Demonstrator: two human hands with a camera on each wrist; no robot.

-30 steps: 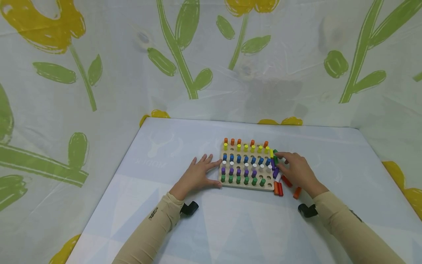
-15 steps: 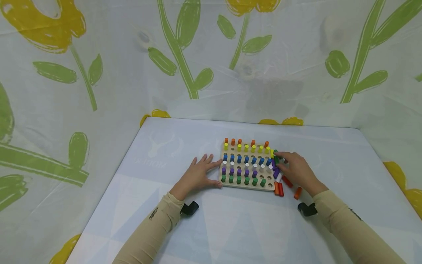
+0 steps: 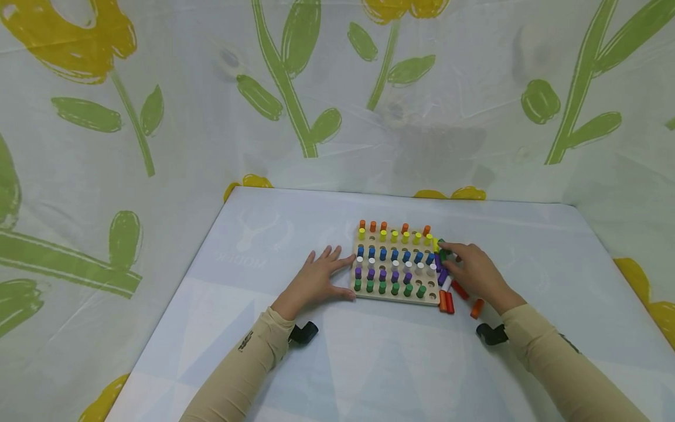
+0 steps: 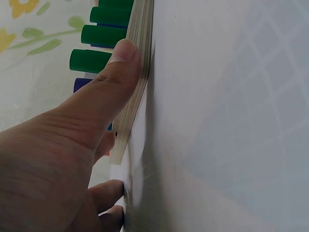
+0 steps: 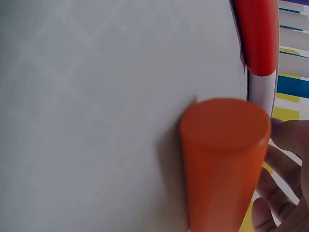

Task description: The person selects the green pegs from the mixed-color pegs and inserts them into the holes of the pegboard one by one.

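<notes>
A wooden peg board point(image 3: 396, 299) holds rows of upright coloured pegs, with several holes bare. My left hand point(image 3: 315, 280) is spread at its left side. In the left wrist view the thumb point(image 4: 124, 54) presses along the board's edge beside the green pegs point(image 4: 91, 61). My right hand point(image 3: 479, 274) reaches in over the loose pegs at the board's right side. Its thumb and index fingertips are right at a green peg point(image 3: 443, 255); I cannot tell whether they grip it. The right wrist view shows the bent fingers beyond a large orange peg point(image 5: 224, 159).
Along the board's right side lie loose pegs: a purple one point(image 3: 443, 275), a white one point(image 3: 446, 284), a red one point(image 3: 460, 289) and others. A separate orange peg point(image 3: 477, 308) lies nearer the right wrist. The pale table point(image 3: 379, 363) meets a flower-print curtain point(image 3: 337, 170) behind.
Both hands stay in place by the board and the loose pegs. The view shifts very slightly.
</notes>
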